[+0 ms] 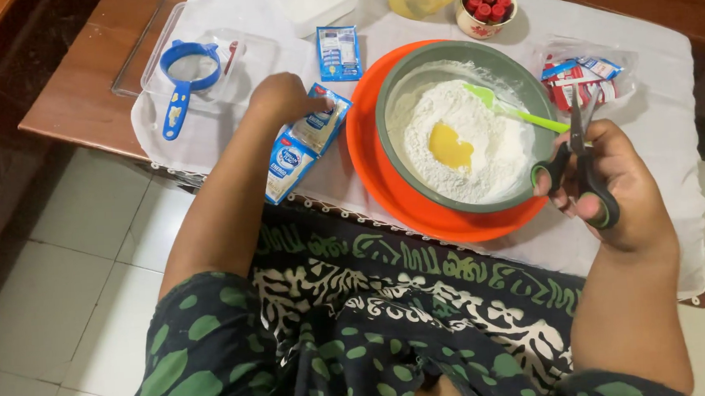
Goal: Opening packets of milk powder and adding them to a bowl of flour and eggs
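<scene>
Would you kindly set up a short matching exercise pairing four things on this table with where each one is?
Things:
1. scissors
2. green spatula
3. blue sieve
4. blue and white sachets

Places:
a. under the left hand
b. on a clear tray at the table's far left
c. in the right hand
d. leaning in the grey bowl of flour

Pairs: 1-c, 2-d, 3-b, 4-a
</scene>
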